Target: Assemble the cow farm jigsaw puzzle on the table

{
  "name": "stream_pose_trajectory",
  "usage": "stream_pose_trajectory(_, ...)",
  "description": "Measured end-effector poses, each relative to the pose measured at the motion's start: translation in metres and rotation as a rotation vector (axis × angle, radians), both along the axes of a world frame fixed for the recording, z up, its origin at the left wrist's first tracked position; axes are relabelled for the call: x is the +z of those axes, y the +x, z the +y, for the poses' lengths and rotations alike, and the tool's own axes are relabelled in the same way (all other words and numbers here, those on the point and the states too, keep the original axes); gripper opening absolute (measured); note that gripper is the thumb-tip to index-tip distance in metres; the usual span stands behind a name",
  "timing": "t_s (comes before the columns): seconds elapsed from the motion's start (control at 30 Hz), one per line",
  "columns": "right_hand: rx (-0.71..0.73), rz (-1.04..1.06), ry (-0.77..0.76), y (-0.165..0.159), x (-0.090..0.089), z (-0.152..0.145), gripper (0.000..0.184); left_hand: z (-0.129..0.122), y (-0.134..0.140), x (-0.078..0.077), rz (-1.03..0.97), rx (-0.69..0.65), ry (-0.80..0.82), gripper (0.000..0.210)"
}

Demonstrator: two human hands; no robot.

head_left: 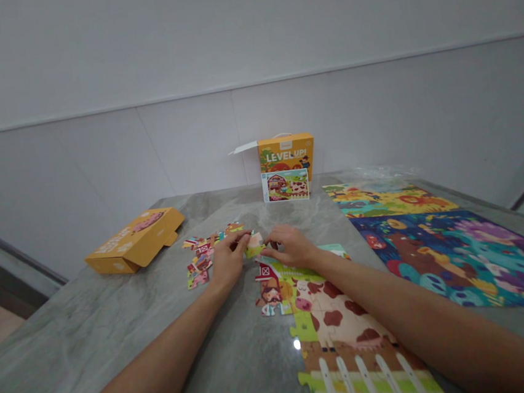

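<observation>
My left hand [229, 256] pinches a puzzle piece [254, 245] in pale and green colours between thumb and fingers. Close to that piece's right edge, my right hand [291, 245] has its fingers curled in; what its fingertips grip, if anything, I cannot make out. Under my right wrist and forearm lies a partly joined farm puzzle [334, 319] with a spotted cow, a white fence and part of a red barn. Several loose puzzle pieces [199, 264] are spread beyond and left of my left hand, some overlapping.
A yellow box [136, 239] lies at the left with a flap out. At the back stands an orange "LEVEL UP!" box [285, 151], a farm picture card [287, 186] leaning before it. Joined colourful puzzles [434, 254] cover the right side of the grey table [119, 352]. A wall rises behind.
</observation>
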State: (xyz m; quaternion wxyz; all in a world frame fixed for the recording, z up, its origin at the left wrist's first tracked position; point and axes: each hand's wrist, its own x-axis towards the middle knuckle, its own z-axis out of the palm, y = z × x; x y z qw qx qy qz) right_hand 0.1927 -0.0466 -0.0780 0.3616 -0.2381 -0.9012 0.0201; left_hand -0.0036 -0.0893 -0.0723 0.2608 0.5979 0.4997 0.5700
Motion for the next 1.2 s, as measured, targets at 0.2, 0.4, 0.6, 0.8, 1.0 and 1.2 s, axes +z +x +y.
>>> stream_pose_trajectory(0.2, 0.042, -0.016, 0.048, 0.000, -0.001, 0.000, 0.025, -0.002, 0.000, 0.001, 0.027, -0.005, -0.040, 0.029)
stream_pose_trajectory(0.4, 0.065, -0.051, 0.025, 0.002, 0.003, -0.003, 0.028, -0.004, 0.002, 0.006, 0.058, -0.022, -0.055, 0.030)
stream_pose_trajectory(0.6, 0.046, -0.111, -0.045, 0.002, 0.004, -0.004, 0.036, -0.003, -0.004, 0.015, 0.141, -0.084, -0.137, 0.017)
stream_pose_trajectory(0.8, 0.082, -0.171, -0.046, 0.001, 0.001, -0.002, 0.040, 0.000, -0.018, 0.021, 0.311, -0.194, -0.127, 0.016)
stream_pose_trajectory(1.0, 0.110, -0.205, -0.024, 0.000, 0.001, -0.003, 0.041, 0.000, -0.016, 0.022, 0.368, -0.184, -0.151, 0.016)
stream_pose_trajectory(1.2, 0.096, -0.262, -0.005, 0.002, 0.004, -0.007, 0.041, -0.006, -0.012, 0.025, 0.296, -0.264, -0.260, 0.020)
